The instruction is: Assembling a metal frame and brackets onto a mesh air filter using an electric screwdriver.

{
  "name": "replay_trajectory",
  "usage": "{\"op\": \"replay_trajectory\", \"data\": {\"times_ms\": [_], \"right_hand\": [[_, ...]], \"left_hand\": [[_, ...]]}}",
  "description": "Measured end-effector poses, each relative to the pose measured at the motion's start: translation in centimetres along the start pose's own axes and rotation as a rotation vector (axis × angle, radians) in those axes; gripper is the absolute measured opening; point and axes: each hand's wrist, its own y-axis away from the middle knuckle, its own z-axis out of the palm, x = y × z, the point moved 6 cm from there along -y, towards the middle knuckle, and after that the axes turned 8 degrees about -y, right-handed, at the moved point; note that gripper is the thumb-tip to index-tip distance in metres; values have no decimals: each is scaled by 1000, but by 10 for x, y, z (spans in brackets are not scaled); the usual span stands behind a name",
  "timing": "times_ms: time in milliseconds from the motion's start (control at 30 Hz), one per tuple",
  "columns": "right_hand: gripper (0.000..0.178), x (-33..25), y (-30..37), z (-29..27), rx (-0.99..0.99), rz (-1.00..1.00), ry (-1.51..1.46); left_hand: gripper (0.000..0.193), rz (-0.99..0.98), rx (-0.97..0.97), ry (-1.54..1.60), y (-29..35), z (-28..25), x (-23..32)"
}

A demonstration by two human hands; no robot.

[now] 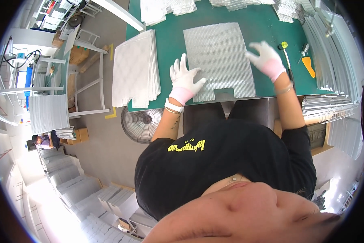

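Behind left fingers [195, 71], a partly hidden grey sheet [222, 60]

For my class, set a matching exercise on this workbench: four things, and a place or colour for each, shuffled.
Things:
1. Notched mesh sheet
2. Caged fan
3. Tabletop
4. Stack of white sheets

Places or colours:
A. Green
B. Left of the left hand
C. Beyond the tabletop's near edge
D. Between the left hand and the right hand

Pairs: 1-D, 2-C, 3-A, 4-B
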Motion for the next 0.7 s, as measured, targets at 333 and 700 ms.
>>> {"op": "replay_trajectory", "data": {"times_ms": [333,700], "right_hand": [[94,-25,-192,-19,63,296,146],[83,-32,-179,-53,445,-76,-24]], "left_hand": [[45,31,-6,1126,-242,1,26],[70,-103,-79,1793,-301,-30,72]]}}
